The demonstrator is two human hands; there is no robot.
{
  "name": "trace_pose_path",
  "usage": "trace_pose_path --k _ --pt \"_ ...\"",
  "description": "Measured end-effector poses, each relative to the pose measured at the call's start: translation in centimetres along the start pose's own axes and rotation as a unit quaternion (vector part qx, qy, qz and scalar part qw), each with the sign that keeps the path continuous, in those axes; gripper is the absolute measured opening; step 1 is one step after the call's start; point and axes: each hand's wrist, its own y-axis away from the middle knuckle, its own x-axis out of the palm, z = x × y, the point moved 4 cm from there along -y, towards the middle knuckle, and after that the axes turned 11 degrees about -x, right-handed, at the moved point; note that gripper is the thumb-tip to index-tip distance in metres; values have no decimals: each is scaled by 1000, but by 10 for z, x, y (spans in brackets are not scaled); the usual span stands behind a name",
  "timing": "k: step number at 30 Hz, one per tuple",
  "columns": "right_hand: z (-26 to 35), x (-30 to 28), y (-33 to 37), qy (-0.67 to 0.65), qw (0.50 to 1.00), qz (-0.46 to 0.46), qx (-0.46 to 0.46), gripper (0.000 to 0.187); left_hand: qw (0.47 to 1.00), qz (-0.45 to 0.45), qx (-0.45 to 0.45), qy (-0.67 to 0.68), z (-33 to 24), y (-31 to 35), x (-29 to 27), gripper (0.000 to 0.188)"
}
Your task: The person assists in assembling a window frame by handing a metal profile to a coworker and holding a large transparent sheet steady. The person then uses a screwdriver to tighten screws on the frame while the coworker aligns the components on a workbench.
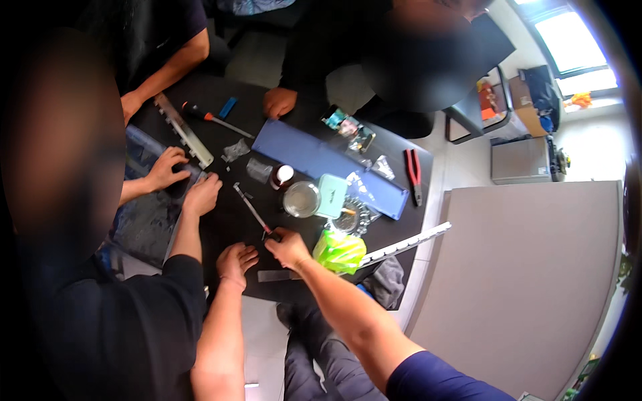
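Note:
My right hand [289, 248] is closed around the dark handle of a screwdriver [253, 212]. Its thin metal shaft points away to the left over the black table. My left hand [235, 262] rests low at the table's near edge, fingers loosely spread, holding nothing that I can see. A flat grey strip [273, 275] lies between my hands, partly under my right wrist. Just right of my right hand sits a crumpled bright green plastic bag [340, 251]. A white slotted strip [408, 244] sticks out past it over the table's right edge.
A brown bottle [281, 176], glass jar [301, 200], mint-green box [331, 195] and glass ashtray [350, 218] stand mid-table. Behind them lies a long blue panel [321, 160]; red-handled pliers [414, 175] are at right. Left, a co-worker's hands [200, 194] work at a dark panel [144, 224].

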Motion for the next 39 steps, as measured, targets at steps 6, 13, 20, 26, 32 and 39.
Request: trace_pose_path --k 6,13,20,26,32,39 --pt "-4 1 5 -21 999 25 21 20 1000 8 6 15 2 3 2 19" --pt "-3 1 -1 -15 999 24 21 21 1000 -1 18 -3 0 1 5 16" --pt "-13 -5 -1 3 998 39 43 23 1000 -6 7 3 3 5 12 21" --pt "10 8 -1 -17 997 40 58 21 999 -34 -10 -3 -2 8 2 23" --pt "-20 10 -12 -61 997 29 36 16 999 -13 -39 6 -9 9 6 24" --pt "-13 5 -13 -43 998 44 29 21 998 -30 -52 10 -10 13 9 25"
